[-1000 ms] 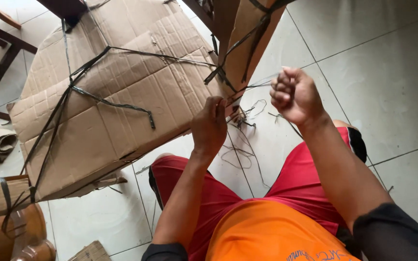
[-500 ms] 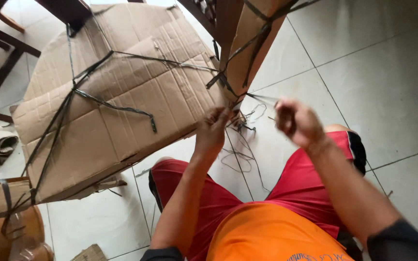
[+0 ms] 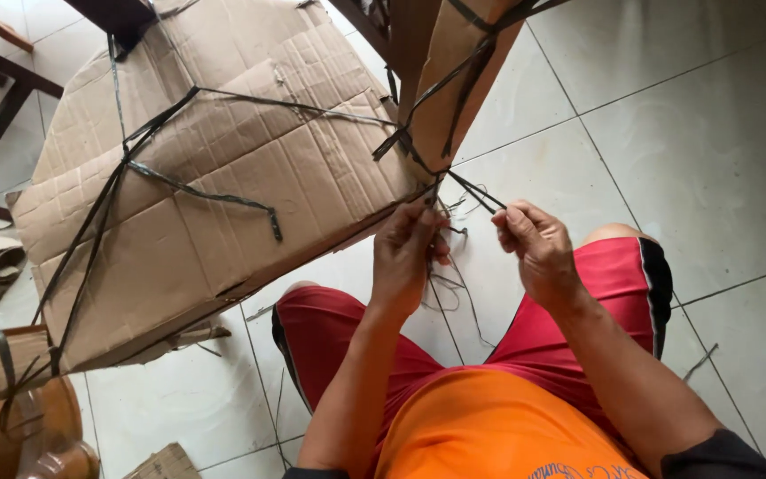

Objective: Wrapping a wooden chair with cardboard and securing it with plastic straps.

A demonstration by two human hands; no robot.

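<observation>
Flattened cardboard bundle (image 3: 214, 177) is propped on the tiled floor (image 3: 711, 133), leaning against the knees. Black strapping (image 3: 201, 197) is crossed over it. Left hand (image 3: 407, 253) is clenched on the strap ends at the bundle's lower corner; right hand (image 3: 534, 248) pinches a strand (image 3: 476, 191). Judgement: tension should be kept even while the ends are drawn. Any knot is hidden behind the left fingers; loose threads below are hard to resolve.

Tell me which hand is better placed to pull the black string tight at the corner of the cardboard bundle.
Probably the right hand: it pinches the free end of the black string away from the cardboard bundle. The left hand sits at the knot by the corner, steadying it.
</observation>
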